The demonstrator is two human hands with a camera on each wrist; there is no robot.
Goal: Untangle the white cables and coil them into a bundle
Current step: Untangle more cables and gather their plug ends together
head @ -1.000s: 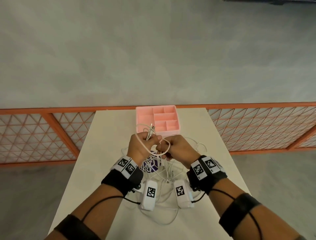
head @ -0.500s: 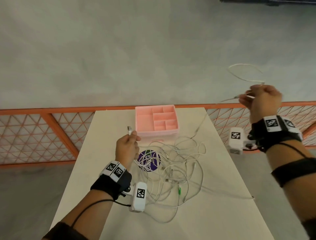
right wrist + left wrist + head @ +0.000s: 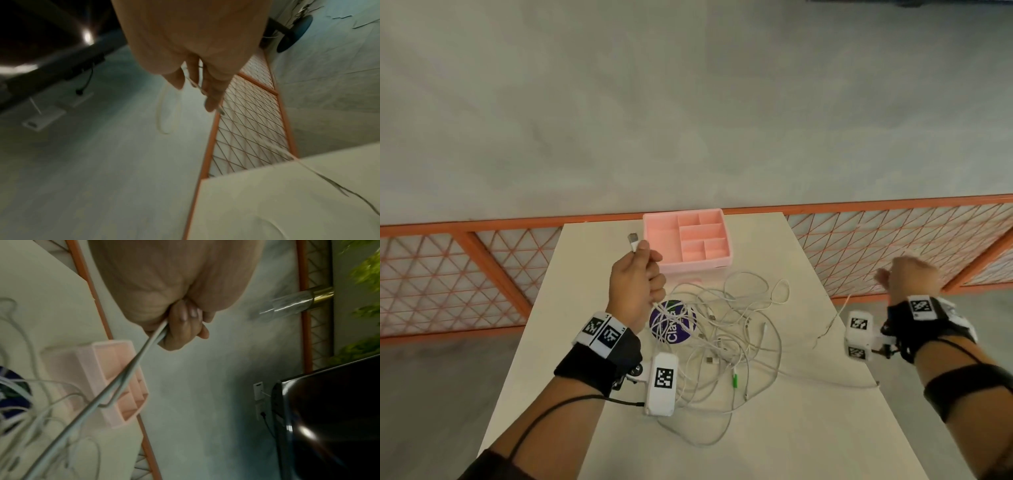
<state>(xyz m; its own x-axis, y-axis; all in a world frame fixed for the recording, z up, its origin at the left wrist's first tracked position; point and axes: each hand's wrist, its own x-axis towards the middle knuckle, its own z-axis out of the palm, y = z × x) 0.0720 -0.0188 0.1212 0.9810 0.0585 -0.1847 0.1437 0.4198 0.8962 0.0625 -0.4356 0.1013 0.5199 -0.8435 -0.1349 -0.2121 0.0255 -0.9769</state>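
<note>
Two hands work apart: the left hand (image 3: 637, 285) grips one cable (image 3: 131, 365) plug-end up, anchoring it; the right hand (image 3: 909, 278), beyond the table's (image 3: 808, 445) right edge, pinches another strand (image 3: 198, 87), likely drawing it clear of the tangle (image 3: 726, 339).

Blurred cable (image 3: 197, 86) between right-hand fingers (image 3: 212, 99)

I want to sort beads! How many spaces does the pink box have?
6. In the pink box: one long space on the left, two small at the back, one wide in the middle, two small at the front.
</note>
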